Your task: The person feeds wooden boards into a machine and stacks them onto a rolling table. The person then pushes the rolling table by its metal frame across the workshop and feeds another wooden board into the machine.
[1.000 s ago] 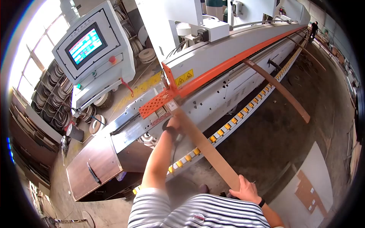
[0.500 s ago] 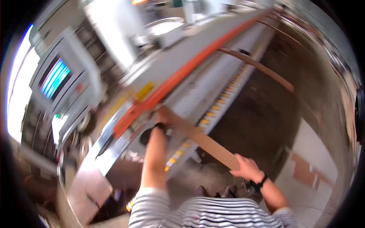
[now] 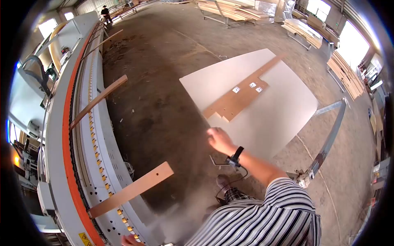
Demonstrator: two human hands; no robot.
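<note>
My right hand (image 3: 221, 140) is in the air near the near left edge of a white panel (image 3: 283, 115). Its fingers are slightly blurred and loosely bent, with nothing visible in them. Only the fingers of my left hand (image 3: 130, 241) show, stretched out at the bottom edge over the machine's roller rail. Just beyond them, a narrow brown board (image 3: 135, 189) with a hole near its end sticks out from under the orange beam (image 3: 74, 151). On the white panel lie brown board pieces (image 3: 242, 96), some with white labels.
A second brown strip (image 3: 100, 100) juts from the long machine farther along, with a third strip (image 3: 102, 43) beyond. A curved metal bar (image 3: 328, 141) stands right of the panel. Board stacks (image 3: 234, 10) line the back. A person (image 3: 106, 14) stands far left.
My view has swung right. The nearest brown board, earlier between both hands, is now out of my right hand, which is over by the white panel. My left hand has dropped to the bottom edge.
</note>
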